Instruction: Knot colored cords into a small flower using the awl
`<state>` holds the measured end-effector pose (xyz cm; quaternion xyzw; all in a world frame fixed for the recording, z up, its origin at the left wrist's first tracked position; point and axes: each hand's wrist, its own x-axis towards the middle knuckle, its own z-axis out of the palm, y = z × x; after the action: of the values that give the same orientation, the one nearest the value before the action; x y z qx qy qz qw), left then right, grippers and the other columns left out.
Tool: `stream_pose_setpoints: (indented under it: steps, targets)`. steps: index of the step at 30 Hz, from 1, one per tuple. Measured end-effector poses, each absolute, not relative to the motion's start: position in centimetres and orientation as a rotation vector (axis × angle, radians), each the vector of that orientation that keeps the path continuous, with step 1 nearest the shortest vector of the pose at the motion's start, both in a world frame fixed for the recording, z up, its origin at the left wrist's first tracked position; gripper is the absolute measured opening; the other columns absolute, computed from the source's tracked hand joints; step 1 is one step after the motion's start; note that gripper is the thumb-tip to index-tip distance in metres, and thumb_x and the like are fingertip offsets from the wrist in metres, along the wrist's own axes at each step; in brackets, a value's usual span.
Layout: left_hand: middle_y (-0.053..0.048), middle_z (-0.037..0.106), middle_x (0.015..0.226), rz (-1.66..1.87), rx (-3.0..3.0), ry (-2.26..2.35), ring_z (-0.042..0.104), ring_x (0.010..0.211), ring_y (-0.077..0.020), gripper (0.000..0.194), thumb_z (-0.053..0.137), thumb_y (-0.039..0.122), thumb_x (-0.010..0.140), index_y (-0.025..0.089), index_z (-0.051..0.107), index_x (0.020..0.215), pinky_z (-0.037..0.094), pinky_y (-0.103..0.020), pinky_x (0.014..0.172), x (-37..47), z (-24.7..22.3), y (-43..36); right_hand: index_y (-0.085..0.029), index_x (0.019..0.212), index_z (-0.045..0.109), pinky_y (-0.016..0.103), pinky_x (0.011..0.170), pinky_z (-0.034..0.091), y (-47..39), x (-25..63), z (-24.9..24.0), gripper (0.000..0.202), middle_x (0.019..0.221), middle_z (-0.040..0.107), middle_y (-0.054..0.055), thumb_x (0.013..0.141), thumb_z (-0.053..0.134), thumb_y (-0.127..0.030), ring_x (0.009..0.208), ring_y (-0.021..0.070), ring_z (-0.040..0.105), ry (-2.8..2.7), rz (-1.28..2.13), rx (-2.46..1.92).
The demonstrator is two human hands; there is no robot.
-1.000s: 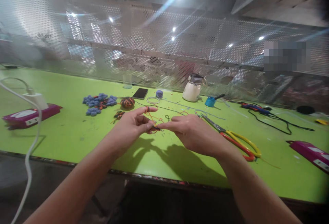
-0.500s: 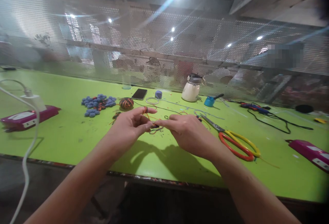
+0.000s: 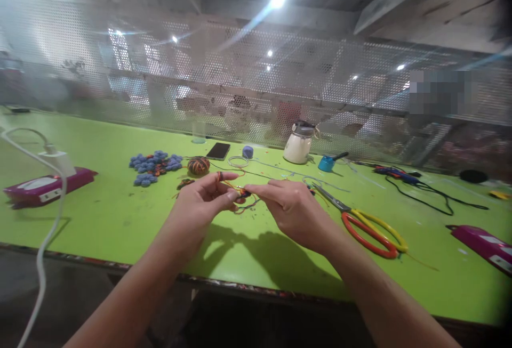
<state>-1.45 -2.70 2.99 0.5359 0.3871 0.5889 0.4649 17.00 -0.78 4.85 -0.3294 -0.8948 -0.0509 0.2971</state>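
Observation:
Pinched between the thumb and fingers of my left hand (image 3: 200, 199) is a small piece of dark and orange crochet work (image 3: 242, 194). Multicoloured yarn (image 3: 220, 176) loops round the raised index finger. My right hand (image 3: 294, 204) is closed, its fingertips touching the piece from the right. It grips what looks like a crochet hook, of which only a metallic glint shows at the work; its handle is hidden in the hand. Behind my left hand lies an orange and black yarn ball (image 3: 199, 165), beside a cluster of blue crocheted flowers (image 3: 156, 163).
Large scissors (image 3: 374, 233) with red and yellow handles lie right of my right hand. Farther back are a phone (image 3: 218, 151), a purple yarn ball (image 3: 247, 152), a pale jug (image 3: 298, 147) and a blue pot (image 3: 326, 163). Purple power strips (image 3: 52, 188) flank the green table (image 3: 120, 231).
My right fingertips have shifted slightly against the work, and the dark piece shows more between the hands. My left index finger has lowered a little. The whole view has tilted slightly.

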Motion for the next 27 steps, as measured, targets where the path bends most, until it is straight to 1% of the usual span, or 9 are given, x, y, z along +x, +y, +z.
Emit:
stream_pose_setpoints:
  steps: [3,5,10,12,16,20,22,24,27]
  targets:
    - [-0.001,0.066,0.070,1.435,1.332,0.993,0.063,0.069,-0.0150,0.040,0.072,0.029,0.070,0.014,0.059,0.104,0.045,-0.024,0.058,-1.2,3.1,-2.7,-0.022,0.115,0.064,0.024,0.058,0.034,-0.8,16.9,4.8,0.036,0.073,0.065,0.005,0.087,0.047,-0.009,0.063,0.0130,0.053,-2.365,-0.147,-0.878]
    - [0.000,0.064,0.066,1.450,1.352,1.009,0.061,0.062,-0.0130,0.041,0.073,0.029,0.068,0.014,0.059,0.104,0.043,-0.023,0.054,-1.0,3.1,-2.5,-0.022,0.115,0.064,0.024,0.059,0.035,-0.7,16.9,4.7,0.036,0.073,0.065,0.005,0.087,0.046,-0.009,0.063,0.0132,0.053,-2.357,-0.149,-0.869]
    - [0.002,0.062,0.062,1.471,1.339,1.025,0.058,0.058,-0.0115,0.042,0.074,0.025,0.066,0.014,0.059,0.104,0.042,-0.023,0.055,-0.9,2.9,-2.3,-0.022,0.113,0.066,0.024,0.058,0.036,-0.6,16.8,4.6,0.034,0.075,0.067,0.005,0.087,0.047,-0.010,0.062,0.0126,0.054,-2.330,-0.122,-0.852]
    - [0.002,0.062,0.061,1.446,1.321,1.035,0.058,0.059,-0.0123,0.044,0.074,0.023,0.065,0.013,0.058,0.105,0.042,-0.024,0.055,-1.0,2.8,-2.3,-0.022,0.112,0.066,0.024,0.060,0.039,-0.6,16.8,4.5,0.034,0.080,0.070,0.005,0.086,0.047,-0.009,0.065,0.0124,0.057,-2.313,-0.051,-0.824]
    - [0.001,0.063,0.062,1.380,1.197,0.986,0.060,0.061,-0.0127,0.049,0.075,0.017,0.063,0.014,0.056,0.108,0.042,-0.022,0.056,-1.5,3.1,-2.3,-0.019,0.110,0.066,0.025,0.070,0.046,-0.5,16.6,4.5,0.031,0.096,0.072,0.005,0.087,0.047,-0.011,0.080,0.0131,0.064,-2.235,0.212,-0.746]
    - [0.001,0.062,0.062,1.271,0.957,0.883,0.055,0.055,-0.0073,0.047,0.072,0.008,0.062,0.014,0.056,0.106,0.038,-0.017,0.052,-2.2,3.7,-2.2,-0.018,0.108,0.067,0.025,0.075,0.049,-0.3,16.5,4.6,0.028,0.101,0.072,0.006,0.088,0.048,-0.015,0.087,0.0131,0.066,-2.204,0.417,-0.691]
    - [0.001,0.061,0.062,1.256,0.913,0.879,0.053,0.054,-0.0058,0.046,0.071,0.005,0.063,0.013,0.056,0.105,0.038,-0.016,0.052,-2.5,3.9,-2.2,-0.018,0.110,0.066,0.025,0.076,0.049,-0.2,16.6,4.7,0.029,0.102,0.071,0.006,0.089,0.047,-0.013,0.089,0.0128,0.065,-2.247,0.417,-0.657]
    - [0.000,0.062,0.063,1.267,0.947,0.902,0.054,0.055,-0.0064,0.045,0.070,0.007,0.063,0.013,0.057,0.106,0.039,-0.017,0.054,-2.8,3.8,-2.2,-0.019,0.113,0.065,0.025,0.075,0.048,0.0,16.8,4.7,0.032,0.100,0.071,0.006,0.089,0.046,-0.011,0.087,0.0128,0.065,-2.322,0.357,-0.643]
    - [0.001,0.061,0.061,1.303,1.081,0.962,0.055,0.057,-0.0087,0.047,0.072,0.011,0.063,0.014,0.057,0.108,0.040,-0.021,0.056,-2.9,3.4,-2.2,-0.019,0.117,0.063,0.025,0.069,0.045,0.1,17.1,4.8,0.035,0.090,0.072,0.006,0.088,0.044,-0.009,0.078,0.0136,0.062,-2.442,0.183,-0.686]
